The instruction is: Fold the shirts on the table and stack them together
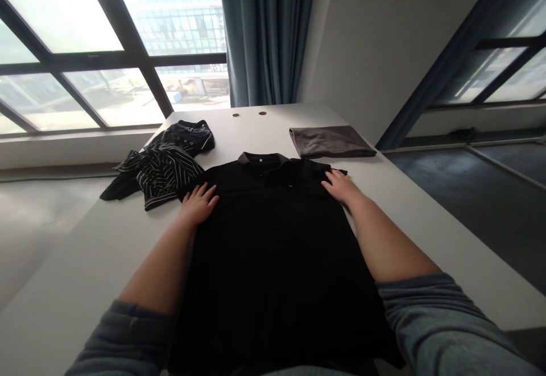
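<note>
A black polo shirt lies spread flat on the white table, its collar toward the far side and its hem near my body. My left hand rests on the shirt's left edge near the sleeve, fingers spread. On the opposite side, my right hand lies on the right sleeve with its fingers stretched out. Neither hand grips the cloth. A small light mark shows on the shirt's chest, and a label sits inside the collar.
Beyond my left hand lie a crumpled black-and-white striped garment and a dark bundled garment. A folded grey cloth is at the far right of the white table. Blue curtains and windows stand behind.
</note>
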Action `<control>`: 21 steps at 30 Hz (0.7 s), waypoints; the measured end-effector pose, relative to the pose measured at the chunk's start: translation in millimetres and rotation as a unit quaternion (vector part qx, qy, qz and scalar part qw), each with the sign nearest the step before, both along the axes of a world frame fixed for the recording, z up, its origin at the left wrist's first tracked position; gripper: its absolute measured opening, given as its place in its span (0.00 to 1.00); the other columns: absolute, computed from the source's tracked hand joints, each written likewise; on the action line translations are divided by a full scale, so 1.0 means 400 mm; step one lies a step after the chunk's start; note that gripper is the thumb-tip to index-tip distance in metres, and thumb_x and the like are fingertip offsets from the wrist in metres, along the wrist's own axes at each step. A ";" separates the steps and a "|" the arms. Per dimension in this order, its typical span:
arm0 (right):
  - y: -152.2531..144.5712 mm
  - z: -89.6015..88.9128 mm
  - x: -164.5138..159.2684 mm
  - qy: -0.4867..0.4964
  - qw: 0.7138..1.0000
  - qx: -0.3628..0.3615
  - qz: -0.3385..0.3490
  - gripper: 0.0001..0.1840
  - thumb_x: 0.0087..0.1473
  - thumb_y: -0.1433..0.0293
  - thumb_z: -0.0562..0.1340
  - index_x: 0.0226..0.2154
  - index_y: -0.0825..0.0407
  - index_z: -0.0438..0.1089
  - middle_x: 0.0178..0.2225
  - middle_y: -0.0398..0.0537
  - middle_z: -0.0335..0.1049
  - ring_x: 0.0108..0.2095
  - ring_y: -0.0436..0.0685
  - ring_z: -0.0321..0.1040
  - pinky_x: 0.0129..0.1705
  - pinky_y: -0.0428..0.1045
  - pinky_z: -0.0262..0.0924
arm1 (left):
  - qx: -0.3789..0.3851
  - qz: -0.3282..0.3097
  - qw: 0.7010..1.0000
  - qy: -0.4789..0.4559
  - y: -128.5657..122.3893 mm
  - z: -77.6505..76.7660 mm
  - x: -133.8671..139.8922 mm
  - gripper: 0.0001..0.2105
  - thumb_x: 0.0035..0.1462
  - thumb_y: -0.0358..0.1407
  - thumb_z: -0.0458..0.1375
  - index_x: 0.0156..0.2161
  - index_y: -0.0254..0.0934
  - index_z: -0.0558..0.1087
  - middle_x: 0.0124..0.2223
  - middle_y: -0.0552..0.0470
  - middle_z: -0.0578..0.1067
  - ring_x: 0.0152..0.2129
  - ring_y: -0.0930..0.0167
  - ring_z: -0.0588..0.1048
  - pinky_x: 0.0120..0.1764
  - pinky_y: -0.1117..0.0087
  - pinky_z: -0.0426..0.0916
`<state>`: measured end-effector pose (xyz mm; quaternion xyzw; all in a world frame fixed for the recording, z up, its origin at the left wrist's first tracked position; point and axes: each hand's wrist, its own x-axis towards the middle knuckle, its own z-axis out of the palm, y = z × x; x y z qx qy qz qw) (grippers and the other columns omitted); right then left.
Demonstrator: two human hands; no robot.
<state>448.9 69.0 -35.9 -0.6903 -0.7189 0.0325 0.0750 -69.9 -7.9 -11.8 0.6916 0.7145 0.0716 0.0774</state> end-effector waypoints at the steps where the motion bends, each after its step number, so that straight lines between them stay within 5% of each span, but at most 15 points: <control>1: 0.004 -0.010 0.003 -0.009 0.999 -0.026 -0.017 0.37 0.69 0.55 0.51 0.72 0.57 0.59 0.76 0.62 0.50 0.75 0.68 0.47 0.74 0.65 0.44 | -0.023 0.004 1.000 0.008 0.006 -0.011 -0.004 0.30 0.71 0.53 0.47 0.74 0.50 0.60 0.79 0.50 0.53 0.75 0.52 0.48 0.72 0.44 0.45; 9: 0.005 -0.032 0.022 0.004 0.992 -0.068 -0.110 0.46 0.68 0.43 0.47 0.77 0.52 0.49 0.79 0.62 0.34 0.77 0.75 0.35 0.72 0.77 0.37 | -0.033 0.024 0.999 0.033 0.022 -0.026 -0.031 0.33 0.70 0.57 0.46 0.76 0.53 0.57 0.80 0.51 0.47 0.76 0.51 0.45 0.72 0.43 0.43; 21: -0.059 -0.016 0.119 -0.004 0.987 -0.032 -0.155 0.46 0.67 0.42 0.49 0.75 0.53 0.52 0.77 0.61 0.45 0.77 0.76 0.33 0.72 0.76 0.39 | -0.014 0.008 0.997 0.072 0.023 -0.041 -0.044 0.33 0.71 0.57 0.43 0.76 0.52 0.56 0.79 0.54 0.49 0.76 0.54 0.48 0.73 0.47 0.47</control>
